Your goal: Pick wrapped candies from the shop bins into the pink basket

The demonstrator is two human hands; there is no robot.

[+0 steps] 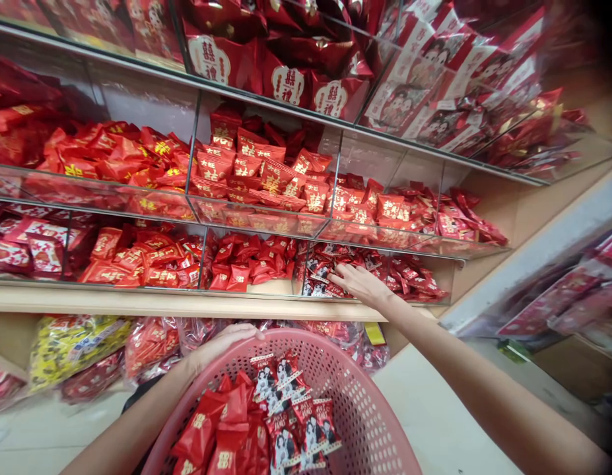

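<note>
My left hand [231,338] grips the far rim of a pink perforated plastic basket [375,402]. Inside the basket, plain red packets [224,429] with gold print lie on the left. Beside them are several small candy packets [306,422] printed with a black-and-white couple. My right hand [361,282] reaches over the front of the lowest shelf tier, its fingers stretched out onto small dark red packets [318,267] with similar black-and-white prints. No packet shows clearly in its fingers, and their undersides are hidden.
A tiered shelf with clear dividers holds red packets [273,181] in compartments. Its wooden front edge [137,300] runs above the basket. Below stand bulging plastic bags, one a yellow bag [78,349]. Pink and red packages [558,297] are at the right, past a wall edge.
</note>
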